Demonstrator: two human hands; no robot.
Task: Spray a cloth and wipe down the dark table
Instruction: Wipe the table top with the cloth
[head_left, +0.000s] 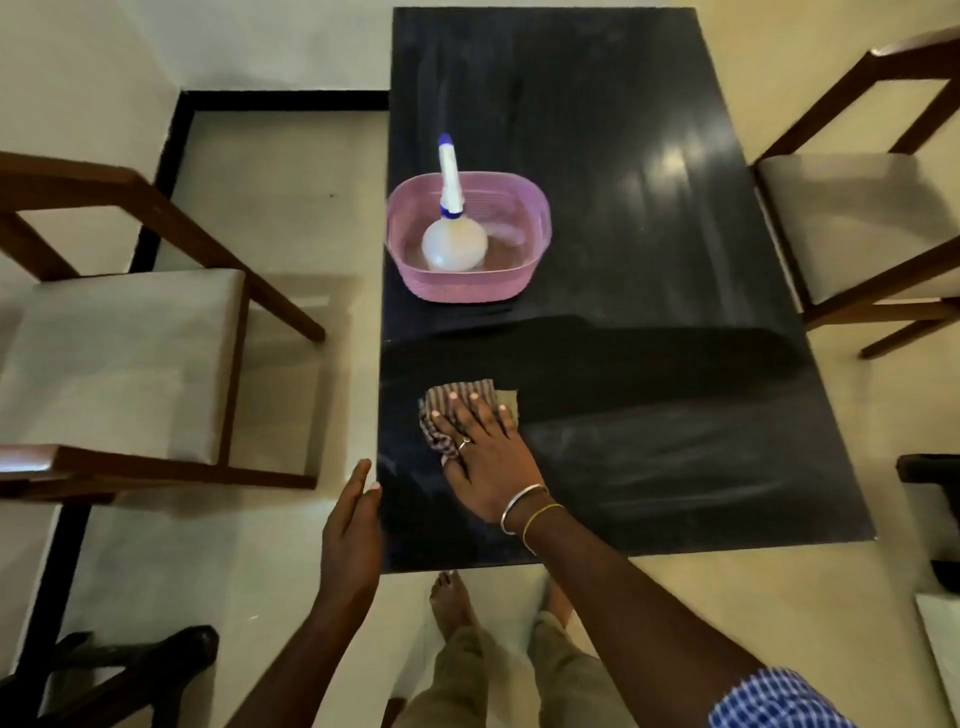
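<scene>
Pressing the striped cloth (467, 387) flat onto the dark table (649, 441) under the spread, uncurled fingers of the right hand (485, 460), with the empty, open left hand (353, 535) hovering just left of it and the table's long stretch lying ahead and rightward.

A left chair (130, 364) and right chair (841, 218) stand on pale floor (291, 208), perhaps tiled.
</scene>
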